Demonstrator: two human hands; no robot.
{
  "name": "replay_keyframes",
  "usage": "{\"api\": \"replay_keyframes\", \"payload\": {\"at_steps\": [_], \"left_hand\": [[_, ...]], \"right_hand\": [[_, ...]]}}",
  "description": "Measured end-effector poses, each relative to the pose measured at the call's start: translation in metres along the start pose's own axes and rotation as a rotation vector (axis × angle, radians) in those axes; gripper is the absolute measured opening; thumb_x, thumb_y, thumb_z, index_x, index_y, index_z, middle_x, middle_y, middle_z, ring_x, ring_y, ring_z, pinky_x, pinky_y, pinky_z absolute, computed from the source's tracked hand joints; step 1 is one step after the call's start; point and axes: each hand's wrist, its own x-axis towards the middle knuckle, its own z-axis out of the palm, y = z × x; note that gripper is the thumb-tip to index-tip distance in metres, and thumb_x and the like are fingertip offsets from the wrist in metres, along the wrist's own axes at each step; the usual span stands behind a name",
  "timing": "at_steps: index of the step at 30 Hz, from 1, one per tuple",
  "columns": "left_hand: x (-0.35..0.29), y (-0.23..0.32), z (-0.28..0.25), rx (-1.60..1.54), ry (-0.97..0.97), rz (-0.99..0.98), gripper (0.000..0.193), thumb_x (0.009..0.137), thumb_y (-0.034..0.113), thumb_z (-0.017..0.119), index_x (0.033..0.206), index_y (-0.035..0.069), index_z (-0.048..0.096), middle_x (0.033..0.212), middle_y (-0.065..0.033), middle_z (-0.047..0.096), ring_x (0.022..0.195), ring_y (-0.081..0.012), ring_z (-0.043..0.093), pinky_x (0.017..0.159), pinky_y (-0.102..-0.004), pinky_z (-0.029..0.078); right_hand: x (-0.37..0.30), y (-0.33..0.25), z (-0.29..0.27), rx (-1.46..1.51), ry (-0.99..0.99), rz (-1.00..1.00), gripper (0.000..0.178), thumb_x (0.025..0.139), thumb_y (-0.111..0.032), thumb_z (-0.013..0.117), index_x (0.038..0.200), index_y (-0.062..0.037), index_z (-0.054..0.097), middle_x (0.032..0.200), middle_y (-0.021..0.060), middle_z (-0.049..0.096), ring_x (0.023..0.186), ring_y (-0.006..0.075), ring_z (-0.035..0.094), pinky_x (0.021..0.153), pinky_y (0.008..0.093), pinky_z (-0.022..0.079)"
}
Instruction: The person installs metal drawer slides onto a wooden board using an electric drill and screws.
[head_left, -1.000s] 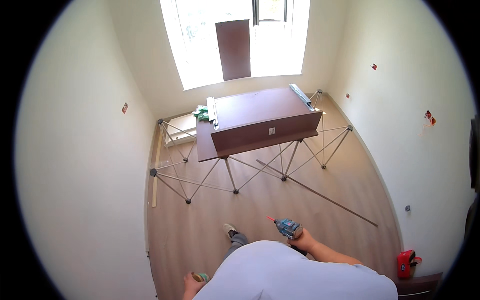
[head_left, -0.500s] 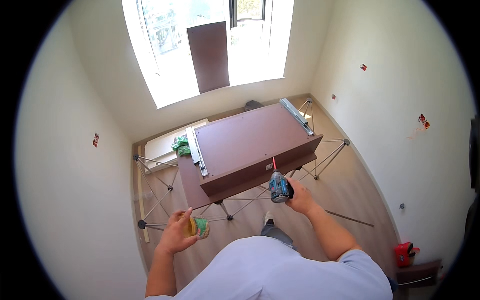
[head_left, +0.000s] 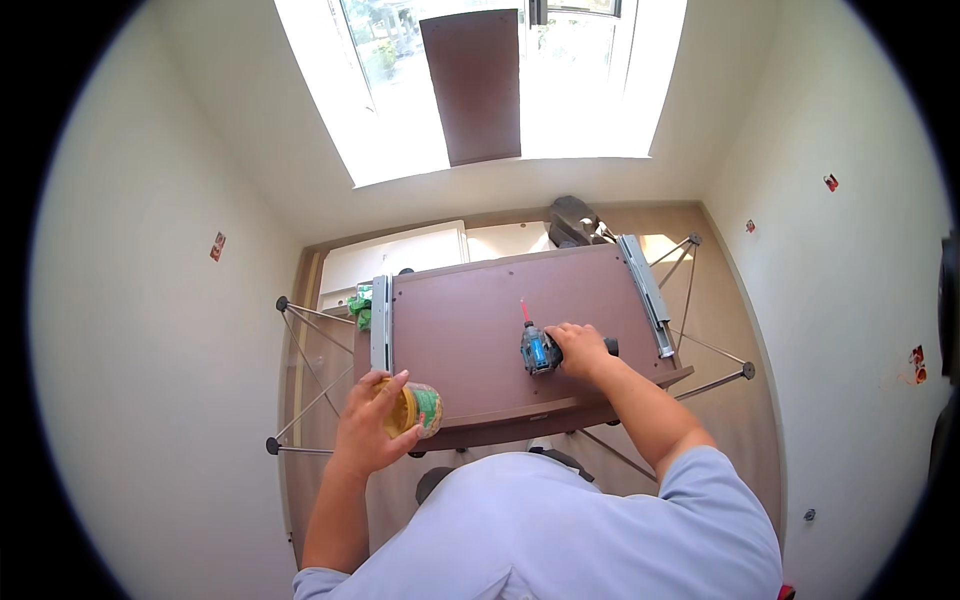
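My left hand (head_left: 365,430) is closed round a clear jar (head_left: 428,408) with a yellow lid and a green label, tilted over the near left edge of the brown panel piece (head_left: 455,320). In my right hand (head_left: 582,350) is a cordless drill (head_left: 540,350), blue and grey, with a long red-tipped bit pointing away from me. It is over the panel's middle; whether it touches the surface I cannot tell. Metal drawer slides run along both sides of the panel, a left slide (head_left: 382,325) and a right slide (head_left: 645,293).
A folding stand with splayed metal legs (head_left: 312,378) carries the panel. Green plastic wrapping (head_left: 361,308) sits by the left slide. Behind are white boards (head_left: 395,262) and a dark bag (head_left: 578,222). A brown board (head_left: 474,90) leans at the window.
I have come closer to the stand. The drill has moved from the panel's front face to above its top, and the jar has come to the near left edge.
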Motion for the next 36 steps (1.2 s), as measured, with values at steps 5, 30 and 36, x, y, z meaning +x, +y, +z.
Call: {"api": "replay_keyframes", "payload": {"at_steps": [5, 30, 36], "left_hand": [[0.102, 0.015, 0.049, 0.080, -0.042, 0.019, 0.081, 0.077, 0.038, 0.088, 0.151, 0.021, 0.062, 0.148, -0.0178, 0.054, 0.136, -0.0392, 0.056, 0.113, -0.0501, 0.050], [0.230, 0.028, 0.154, -0.200, -0.129, 0.331, 0.073, 0.084, 0.045, 0.084, 0.145, 0.013, 0.060, 0.145, -0.0203, 0.055, 0.126, -0.0424, 0.062, 0.104, -0.0480, 0.057], [0.236, 0.014, 0.166, -0.539, -0.178, -0.540, 0.064, 0.103, 0.051, 0.064, 0.151, 0.011, 0.051, 0.139, -0.0205, 0.060, 0.117, -0.0385, 0.068, 0.092, -0.0510, 0.061]], "right_hand": [[0.041, 0.060, 0.004, 0.054, -0.084, -0.059, 0.070, 0.085, -0.007, 0.071, 0.152, -0.0185, 0.055, 0.139, 0.0092, 0.066, 0.134, 0.0283, 0.062, 0.108, 0.0468, 0.046], [0.092, 0.025, -0.073, 0.911, -0.242, -0.468, 0.112, 0.068, -0.028, 0.095, 0.162, -0.0065, 0.039, 0.148, 0.0197, 0.059, 0.137, 0.0389, 0.058, 0.117, 0.0464, 0.047], [0.106, -0.002, -0.025, 0.548, 0.247, -0.432, 0.103, 0.066, -0.029, 0.096, 0.154, -0.0073, 0.048, 0.145, 0.0190, 0.059, 0.130, 0.0407, 0.061, 0.109, 0.0511, 0.050]]}}
